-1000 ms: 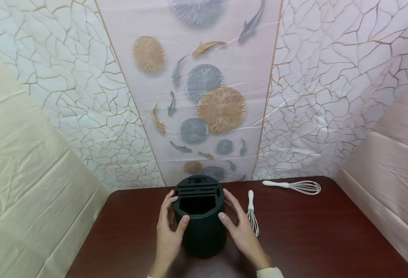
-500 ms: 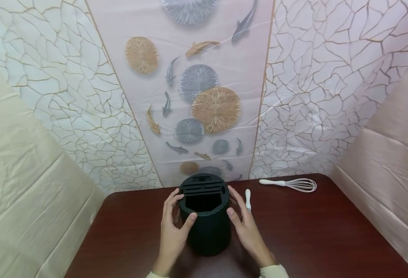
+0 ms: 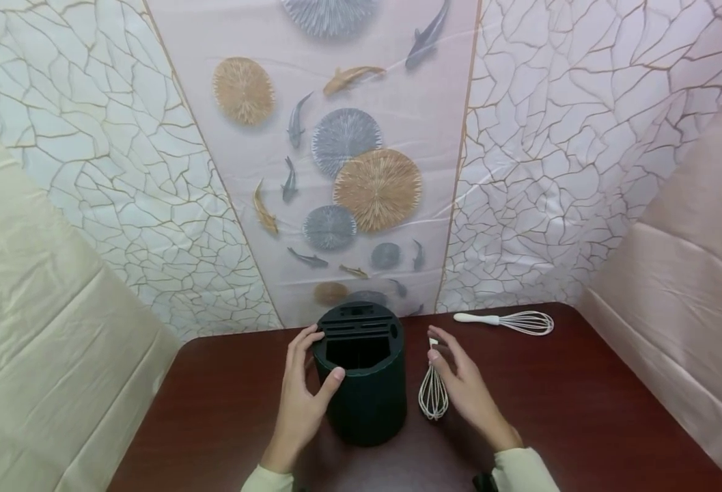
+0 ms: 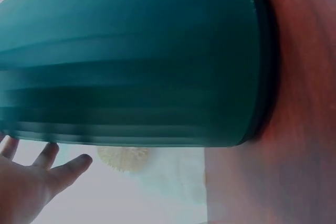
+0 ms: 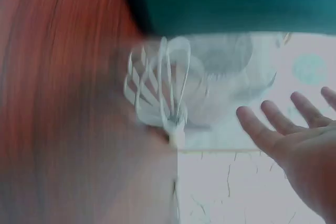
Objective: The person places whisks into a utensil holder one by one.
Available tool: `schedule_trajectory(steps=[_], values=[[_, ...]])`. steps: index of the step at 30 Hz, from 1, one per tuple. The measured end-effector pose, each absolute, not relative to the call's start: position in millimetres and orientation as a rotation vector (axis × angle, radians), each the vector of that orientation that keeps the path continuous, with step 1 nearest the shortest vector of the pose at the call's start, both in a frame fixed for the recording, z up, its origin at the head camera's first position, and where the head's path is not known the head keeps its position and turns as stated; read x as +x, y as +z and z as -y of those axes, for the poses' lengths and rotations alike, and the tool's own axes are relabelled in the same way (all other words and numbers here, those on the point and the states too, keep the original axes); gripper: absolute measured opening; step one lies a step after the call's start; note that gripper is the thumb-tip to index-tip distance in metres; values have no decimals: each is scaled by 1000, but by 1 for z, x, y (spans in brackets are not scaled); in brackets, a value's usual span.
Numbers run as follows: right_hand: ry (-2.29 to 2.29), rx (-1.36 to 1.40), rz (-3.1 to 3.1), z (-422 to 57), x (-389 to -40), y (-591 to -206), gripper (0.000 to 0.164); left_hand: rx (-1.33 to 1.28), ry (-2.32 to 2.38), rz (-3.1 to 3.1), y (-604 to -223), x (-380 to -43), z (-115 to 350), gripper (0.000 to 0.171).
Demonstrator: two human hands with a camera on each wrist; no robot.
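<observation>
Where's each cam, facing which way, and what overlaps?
Head: worn on the head, facing forward and down at the green container, near whisk, far whisk and backdrop; left hand and right hand show.
Left wrist: on that wrist, facing the container's side, tabletop at frame right; left hand in lower-left corner.
Right wrist: on that wrist, facing near whisk and container, tabletop at frame left; right hand at right edge.
Shared: both wrist views catch the container and tabletop.

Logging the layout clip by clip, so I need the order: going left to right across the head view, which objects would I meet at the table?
Upright dark green container → nearer whisk, wires toward the person → farther whisk, lying sideways near the back edge.
</observation>
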State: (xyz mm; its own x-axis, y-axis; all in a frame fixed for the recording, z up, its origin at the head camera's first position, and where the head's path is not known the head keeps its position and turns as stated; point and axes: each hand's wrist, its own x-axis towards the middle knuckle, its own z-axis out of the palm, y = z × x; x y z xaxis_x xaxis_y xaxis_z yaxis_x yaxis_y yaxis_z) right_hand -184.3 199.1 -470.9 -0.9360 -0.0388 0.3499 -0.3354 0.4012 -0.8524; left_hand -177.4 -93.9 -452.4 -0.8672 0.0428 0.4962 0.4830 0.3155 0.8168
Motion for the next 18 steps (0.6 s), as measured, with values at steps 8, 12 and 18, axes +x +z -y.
schedule_trajectory(steps=[8,12,18], values=[[1229,448,2608,-239,-214,-483,44,-579,-1457,2301,-446,-187,102,62],[1073,629,2635,-255,-233,-496,41,-583,-1426,2324,-451,-190,102,62],[933,926,2738,-269,-259,-506,47,-576,-1351,2320,-456,-192,100,64]])
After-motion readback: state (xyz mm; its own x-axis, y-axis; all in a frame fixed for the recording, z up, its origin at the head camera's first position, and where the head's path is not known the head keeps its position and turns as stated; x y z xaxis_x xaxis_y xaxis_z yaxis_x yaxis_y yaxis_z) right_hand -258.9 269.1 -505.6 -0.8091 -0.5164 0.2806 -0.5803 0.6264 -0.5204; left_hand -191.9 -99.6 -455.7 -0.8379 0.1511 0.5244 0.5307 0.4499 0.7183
